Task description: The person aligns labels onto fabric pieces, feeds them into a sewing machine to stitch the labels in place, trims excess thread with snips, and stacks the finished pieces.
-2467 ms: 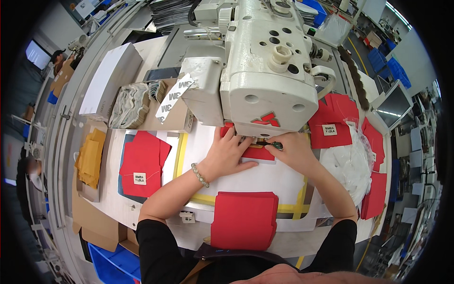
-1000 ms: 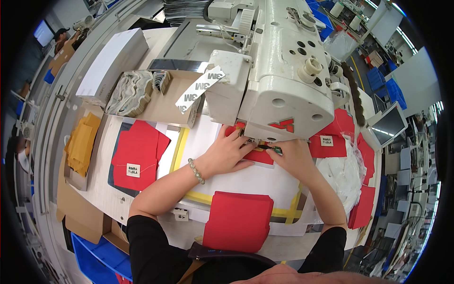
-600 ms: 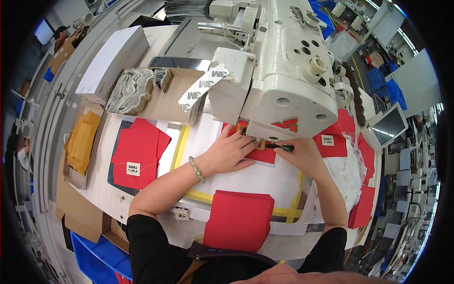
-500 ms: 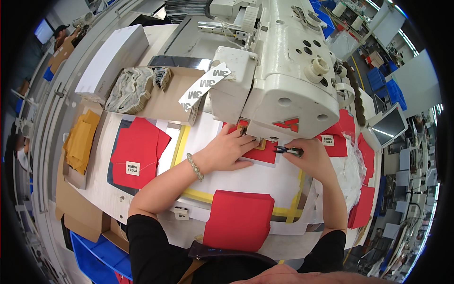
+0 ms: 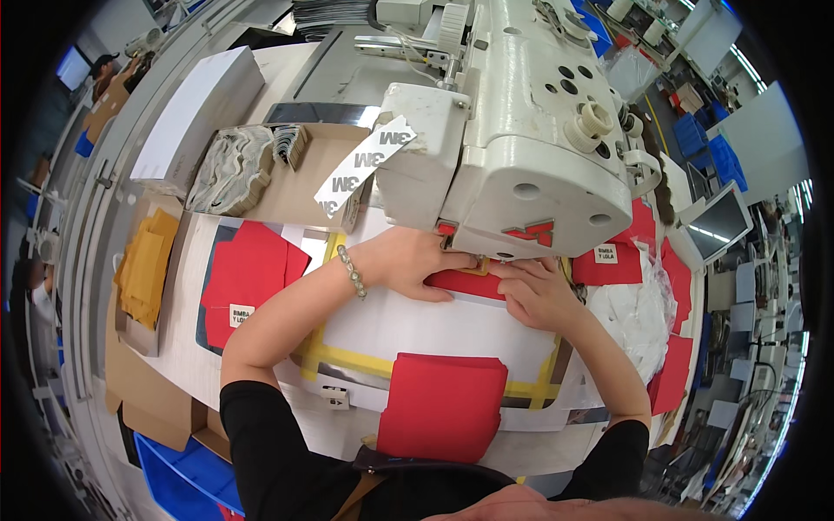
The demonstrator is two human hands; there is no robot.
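A small red fabric piece (image 5: 469,285) lies on the white work surface under the sewing machine head (image 5: 530,191), beside a small brass-coloured part (image 5: 476,267). My left hand (image 5: 415,264) rests on its left side, fingers stretched toward the needle area and thumb apart. My right hand (image 5: 540,293) is on its right side, with the foremost fingers reaching to the needle area and the others curled under. A dark bit shows by the right hand's outer side; I cannot tell if it is the snips. The machine head hides the needle and some fingertips.
Red fabric stacks lie in front of me (image 5: 441,404), at the left (image 5: 252,273) and at the right (image 5: 669,373). A cardboard tray (image 5: 326,174) of grey shaped pieces, yellow pieces (image 5: 148,269) in a box, and clear plastic wrap (image 5: 638,304) surround the work surface.
My right hand has moved from holding black snips beside the red piece to laying its fingers on the piece near the needle. The snips no longer show clearly. My left hand shifted slightly left.
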